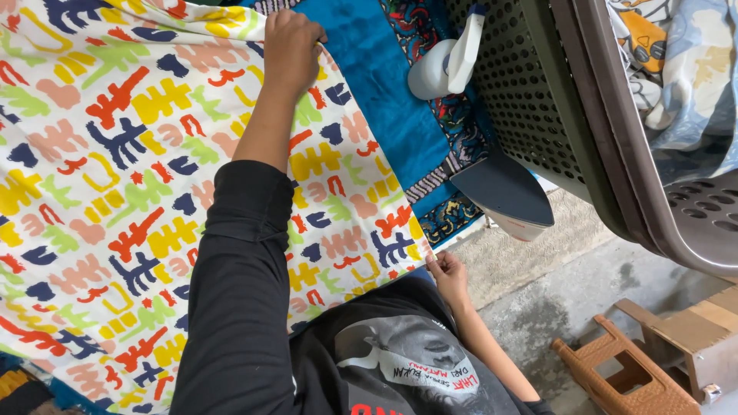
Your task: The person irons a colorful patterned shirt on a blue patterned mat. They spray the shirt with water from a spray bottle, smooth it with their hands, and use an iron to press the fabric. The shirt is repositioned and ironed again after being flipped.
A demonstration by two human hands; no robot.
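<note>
Grey concrete floor (584, 300) in even daylight. Low brown plastic stool (623, 376) at lower right, beside a wooden box (703, 346). Perforated plastic baskets (538, 100) at upper right.

Patterned cloth (115, 169) matt cotton-like weave; blue cloth (384, 92) beneath looks fuzzy; iron soleplate (503, 188) smooth, dull metal; perforated basket (530, 100) matt plastic; floor (569, 284) rough concrete.

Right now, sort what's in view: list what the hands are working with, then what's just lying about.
In hand:
- patterned cloth, far edge gripped by the left hand, near corner pinched by the right hand
- blue pad under it

Lying about:
- iron
- spray bottle
- laundry basket
- brown stool
</note>
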